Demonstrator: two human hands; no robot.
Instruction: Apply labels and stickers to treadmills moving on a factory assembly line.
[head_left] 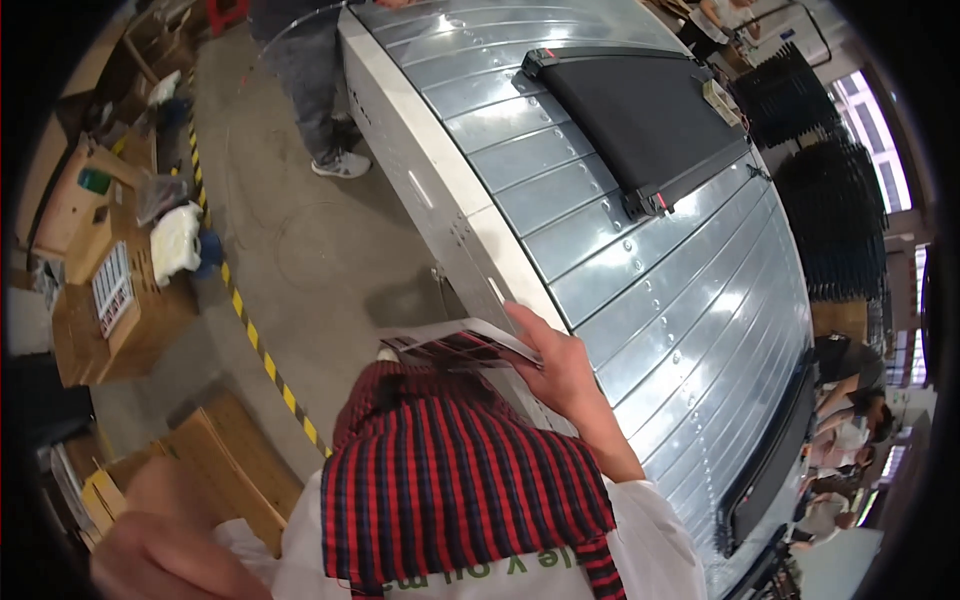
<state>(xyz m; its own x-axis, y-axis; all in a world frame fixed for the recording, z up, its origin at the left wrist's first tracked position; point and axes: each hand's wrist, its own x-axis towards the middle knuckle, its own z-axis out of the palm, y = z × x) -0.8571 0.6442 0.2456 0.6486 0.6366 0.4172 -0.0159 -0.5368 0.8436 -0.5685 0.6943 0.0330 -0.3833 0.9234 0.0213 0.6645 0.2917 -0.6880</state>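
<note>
One dark-printed sheet [462, 345] sits, seemingly pinched by its edge, between right-hand fingers [532, 324].

Green lettering [468, 575] on white shirt [650, 535], unreadable printed label [112, 287] on cardboard box [160, 330]

A factory: metal roller conveyor [620, 295] beside the right grip [545, 350]; striped floor tape [242, 310] and cartons [152, 335] to the grip's left.
</note>
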